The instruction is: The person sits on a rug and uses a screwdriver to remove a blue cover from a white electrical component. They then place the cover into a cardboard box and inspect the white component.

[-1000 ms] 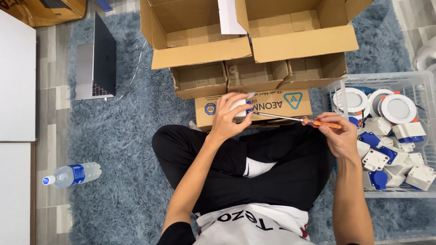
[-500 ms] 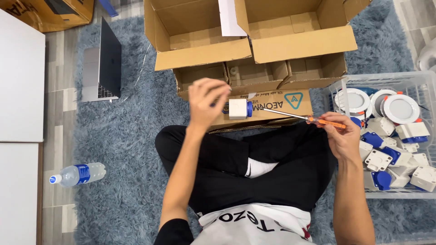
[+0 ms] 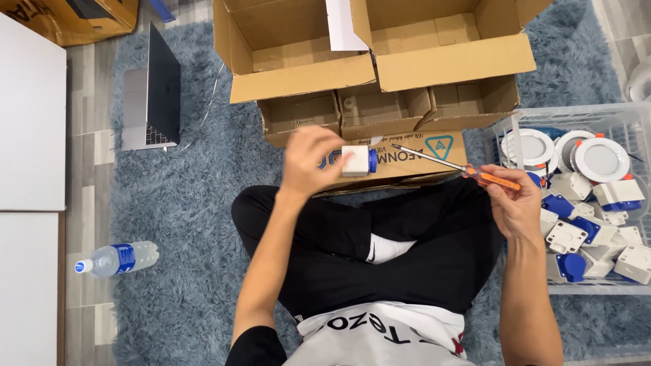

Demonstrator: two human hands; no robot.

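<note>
My left hand is raised above my crossed legs and holds a small white box-shaped part with a blue end at its fingertips. My right hand grips a screwdriver with an orange handle. Its thin metal shaft points left toward the white part, and the tip stays a short way off it. Both hands hover in front of an open cardboard box.
A clear plastic crate at my right holds round white lamp fittings and several white and blue parts. A half-open laptop lies at the left on the blue shaggy rug, a water bottle nearer me. White panels line the left edge.
My left hand has lifted away from the screwdriver tip and swung left with the white part. The screwdriver has drawn back slightly to the right.
</note>
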